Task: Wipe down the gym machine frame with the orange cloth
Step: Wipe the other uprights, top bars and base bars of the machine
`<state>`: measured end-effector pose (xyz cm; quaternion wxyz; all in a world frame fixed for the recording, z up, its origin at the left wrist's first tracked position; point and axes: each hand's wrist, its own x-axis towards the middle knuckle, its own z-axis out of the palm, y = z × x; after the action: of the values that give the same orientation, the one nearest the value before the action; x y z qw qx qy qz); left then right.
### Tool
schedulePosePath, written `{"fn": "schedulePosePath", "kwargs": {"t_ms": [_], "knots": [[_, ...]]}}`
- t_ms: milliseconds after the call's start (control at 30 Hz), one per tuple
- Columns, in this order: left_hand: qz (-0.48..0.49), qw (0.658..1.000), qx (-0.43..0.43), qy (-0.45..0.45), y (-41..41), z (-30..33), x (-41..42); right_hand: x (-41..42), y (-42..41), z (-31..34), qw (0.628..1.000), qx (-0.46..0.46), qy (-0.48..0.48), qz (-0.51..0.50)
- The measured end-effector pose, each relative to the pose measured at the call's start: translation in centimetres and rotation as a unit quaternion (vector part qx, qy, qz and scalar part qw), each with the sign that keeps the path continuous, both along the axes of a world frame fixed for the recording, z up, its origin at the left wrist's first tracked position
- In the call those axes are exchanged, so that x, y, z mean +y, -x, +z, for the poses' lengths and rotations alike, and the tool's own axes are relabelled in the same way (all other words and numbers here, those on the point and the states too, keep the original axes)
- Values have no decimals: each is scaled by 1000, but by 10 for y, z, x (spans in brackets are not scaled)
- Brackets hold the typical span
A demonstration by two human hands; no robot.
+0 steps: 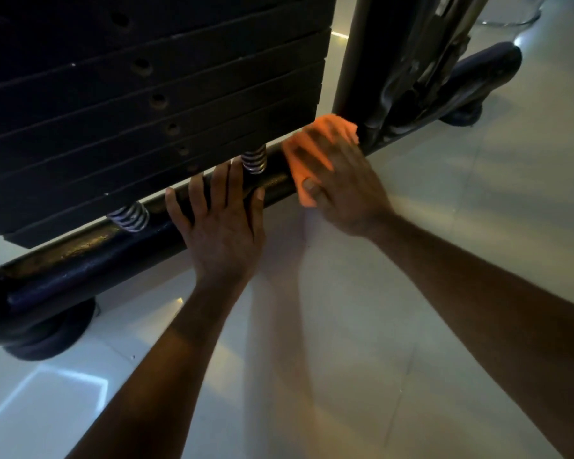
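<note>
The gym machine's dark base tube (pixel 90 263) runs low across the floor from lower left to upper right. An orange cloth (pixel 299 160) lies draped over the tube near a grey upright post (pixel 352 61). My right hand (pixel 338 190) presses on the cloth with spread fingers, the thumb at the cloth's lower edge; this hand is blurred. Just left of it, my left hand (pixel 222 223) rests flat on the bare tube with straight fingers spread over it.
A stack of black weight plates (pixel 146 104) hangs just above the tube on two coiled springs (pixel 254 159). Round rubber feet (pixel 52 336) sit under the tube's ends. More frame parts and cables (pixel 421 77) rise at the right. Glossy pale floor tiles (pixel 411 293) lie below.
</note>
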<state>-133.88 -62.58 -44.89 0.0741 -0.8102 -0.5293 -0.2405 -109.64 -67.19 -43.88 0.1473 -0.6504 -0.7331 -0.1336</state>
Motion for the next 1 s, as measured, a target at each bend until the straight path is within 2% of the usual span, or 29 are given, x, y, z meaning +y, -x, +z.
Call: {"fn": "schedulePosePath", "kwargs": {"t_ms": [67,133,200,300,400,500,633,767,900,1000], "knots": [[-5,1000,0,1,1,0,-1,-1,2,2,998,45,-16,-49],[0,1000,-2,3,2,1,-1,1,42,-3,992,76,-26,-96],[7,1000,-3,5,2,2,-4,-3,70,-11,996,52,15,-75],[-4,1000,-10,8,4,5,-13,-9,39,-2,999,1,33,-11],[-3,1000,-4,20,4,10,-18,-7,14,12,997,65,-8,-51],[-11,999,-2,37,4,17,-18,-8,42,13,984,148,3,-100],[-27,996,-8,87,8,35,-26,-22,35,33,985,160,35,-60],[-106,987,16,119,5,52,-53,-46,18,72,977,187,86,-48],[-214,956,-25,198,-25,80,-59,-85,-18,107,959,232,127,-96],[-260,943,-56,199,-66,99,-49,-104,-56,111,957,237,102,-133]]}}
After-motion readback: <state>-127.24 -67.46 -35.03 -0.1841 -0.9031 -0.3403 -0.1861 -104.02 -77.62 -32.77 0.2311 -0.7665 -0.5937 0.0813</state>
